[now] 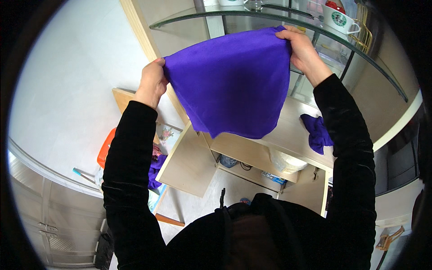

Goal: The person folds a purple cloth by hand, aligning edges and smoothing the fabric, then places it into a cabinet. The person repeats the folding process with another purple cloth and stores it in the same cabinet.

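Observation:
A purple cloth (229,84) hangs spread out between my two hands in front of a cabinet. My left hand (153,81) pinches its upper left corner. At the upper right corner, my right hand (300,50) grips the fabric between thumb and fingers, close below a curved glass shelf (233,13). The lower edge of the cloth droops freely over the cabinet's wooden counter (290,125). On that counter, to the right, lies a second, crumpled purple cloth (317,133), partly behind my right sleeve.
A white Starbucks cup (339,19) with something red in it and a gold wire rack (364,30) stand on the glass shelf. Below, an open cabinet door (189,162) juts out at left. More purple fabric (157,172) and an orange container (107,146) sit beside it.

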{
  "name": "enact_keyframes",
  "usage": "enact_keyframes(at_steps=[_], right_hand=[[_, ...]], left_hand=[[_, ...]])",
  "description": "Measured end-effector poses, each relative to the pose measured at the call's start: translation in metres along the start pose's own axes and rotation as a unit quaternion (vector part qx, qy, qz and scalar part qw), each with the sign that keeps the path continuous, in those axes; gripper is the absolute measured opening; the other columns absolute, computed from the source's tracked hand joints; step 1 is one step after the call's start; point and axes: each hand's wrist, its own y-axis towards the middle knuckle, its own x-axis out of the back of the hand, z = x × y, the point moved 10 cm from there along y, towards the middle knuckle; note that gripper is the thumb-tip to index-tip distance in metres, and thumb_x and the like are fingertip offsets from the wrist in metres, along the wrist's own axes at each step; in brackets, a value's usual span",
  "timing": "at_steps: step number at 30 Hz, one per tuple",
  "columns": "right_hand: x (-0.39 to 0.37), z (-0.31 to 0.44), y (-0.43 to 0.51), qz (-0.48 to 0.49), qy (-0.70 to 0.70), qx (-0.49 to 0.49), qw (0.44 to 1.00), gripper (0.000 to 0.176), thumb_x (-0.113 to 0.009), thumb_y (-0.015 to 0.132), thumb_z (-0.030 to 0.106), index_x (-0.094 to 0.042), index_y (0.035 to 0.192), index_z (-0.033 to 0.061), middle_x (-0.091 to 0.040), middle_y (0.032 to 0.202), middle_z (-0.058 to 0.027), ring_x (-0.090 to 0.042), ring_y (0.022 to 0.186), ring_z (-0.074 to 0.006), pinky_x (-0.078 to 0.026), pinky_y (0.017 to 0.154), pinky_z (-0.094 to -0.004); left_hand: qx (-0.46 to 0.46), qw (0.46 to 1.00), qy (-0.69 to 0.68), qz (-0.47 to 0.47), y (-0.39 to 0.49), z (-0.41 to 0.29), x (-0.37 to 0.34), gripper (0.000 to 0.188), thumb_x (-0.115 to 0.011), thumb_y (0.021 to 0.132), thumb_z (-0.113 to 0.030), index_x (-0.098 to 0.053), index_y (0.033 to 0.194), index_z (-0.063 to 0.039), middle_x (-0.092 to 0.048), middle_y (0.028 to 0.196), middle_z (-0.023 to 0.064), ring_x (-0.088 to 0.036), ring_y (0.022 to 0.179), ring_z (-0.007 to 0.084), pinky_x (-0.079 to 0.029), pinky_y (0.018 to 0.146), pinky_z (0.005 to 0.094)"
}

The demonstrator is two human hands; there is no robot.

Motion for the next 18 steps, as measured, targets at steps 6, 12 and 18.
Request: enact_keyframes(at_steps=[6, 12, 18], right_hand=[[0.008, 0.0, 0.019, 0.018, -0.043, 0.011, 0.999, 0.032, -0.057, 0.082, 0.003, -0.052, 0.112, -0.0021, -0.058, 0.095, -0.0098, -0.057, 0.085, -0.0178, -0.049, 0.078, -0.0302], [-0.023, 0.007, 0.006, 0.036, -0.069, 0.027, 0.997, 0.043, -0.054, 0.085, 0.005, -0.042, 0.126, -0.0013, -0.056, 0.106, -0.0166, -0.058, 0.093, -0.0206, -0.051, 0.082, -0.03], [-0.054, -0.031, 0.0, 0.121, -0.115, -0.019, 0.986, 0.048, -0.053, 0.088, 0.01, -0.037, 0.131, 0.0, -0.057, 0.109, -0.0179, -0.061, 0.09, -0.02, -0.053, 0.078, -0.0284]], left_hand=[[0.0, 0.998, -0.027, 0.064, -0.046, -0.023, -0.029, 0.045, -0.056, 0.084, -0.003, -0.039, 0.125, 0.001, -0.054, 0.104, 0.016, -0.059, 0.085, 0.0204, -0.052, 0.073, 0.0294], [-0.116, 0.975, -0.01, 0.19, -0.094, -0.063, -0.043, 0.066, -0.058, 0.082, 0.0, -0.022, 0.138, -0.002, -0.046, 0.117, 0.0213, -0.058, 0.098, 0.0255, -0.052, 0.083, 0.0368], [-0.139, 0.953, -0.065, 0.259, -0.131, -0.076, -0.061, 0.062, -0.056, 0.085, -0.006, -0.023, 0.137, 0.003, -0.042, 0.125, 0.0202, -0.05, 0.111, 0.029, -0.049, 0.088, 0.0422]])
